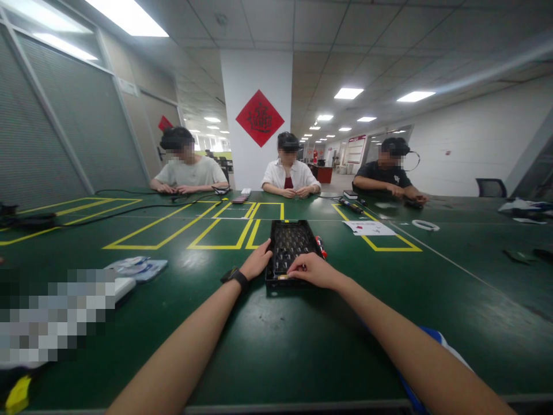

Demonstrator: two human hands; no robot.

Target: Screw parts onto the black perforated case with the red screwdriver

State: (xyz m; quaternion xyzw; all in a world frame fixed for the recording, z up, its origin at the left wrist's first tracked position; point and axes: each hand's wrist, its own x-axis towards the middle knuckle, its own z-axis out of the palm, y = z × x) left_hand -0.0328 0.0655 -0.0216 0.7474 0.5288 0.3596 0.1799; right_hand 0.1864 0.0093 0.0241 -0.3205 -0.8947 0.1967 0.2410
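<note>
A black open box lies on the green table in front of me, with rows of small pale pieces on its dark floor. My left hand grips the box's left wall, thumb over the rim. Over the near end of the box, my right hand has thumb and forefinger pinched together. What is between those fingertips is too small to make out. Just below them, a small yellowish piece shows at the near edge. Against the box's right side is a red and black object, partly hidden.
The green table carries yellow tape outlines. Plastic packets lie left; a printed sheet and a white ring lie right. A black cable crosses the far left. Three people sit along the far edge.
</note>
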